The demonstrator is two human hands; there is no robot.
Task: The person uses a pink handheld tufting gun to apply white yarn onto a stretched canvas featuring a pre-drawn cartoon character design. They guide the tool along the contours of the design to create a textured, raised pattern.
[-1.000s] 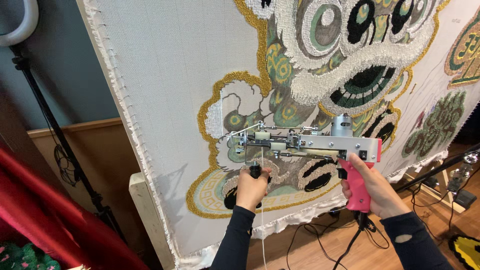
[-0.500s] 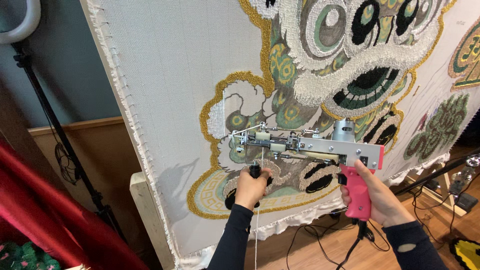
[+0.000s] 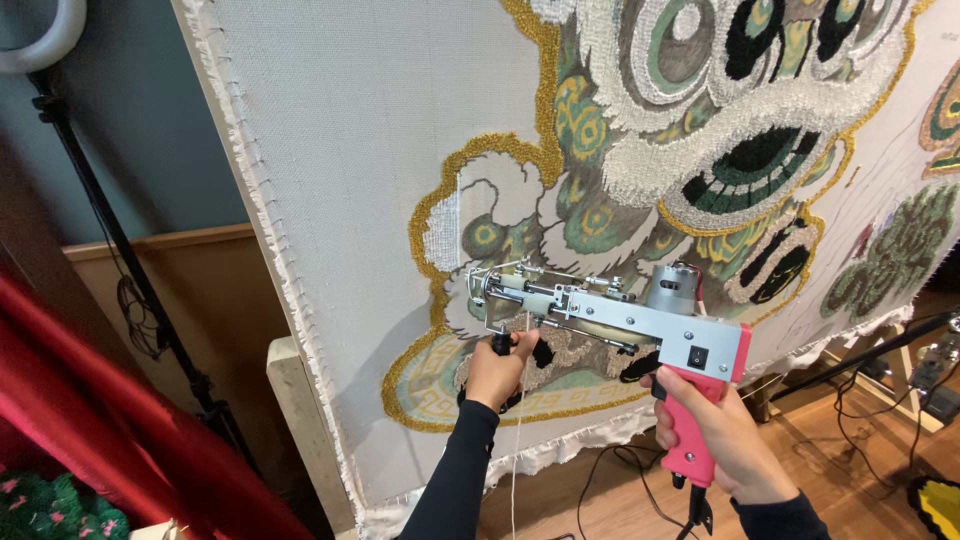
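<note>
Fingers (image 3: 700, 425) wrapped round tufting gun (image 3: 610, 315), left hand (image 3: 497, 372) steadying front

The wooden floor (image 3: 860, 460) carries black cables (image 3: 610, 462). A black stand (image 3: 150, 300) rests on it. A wooden frame (image 3: 300, 420) holds the stretched cloth (image 3: 350, 180).

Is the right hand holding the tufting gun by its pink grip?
Yes, the right hand wraps the pink grip of the tufting gun.

Tufting gun (image 3: 610, 320): pink grip, silver body. Backing cloth (image 3: 350, 200): off-white, tufted gold, green, white and black swirls.
</note>
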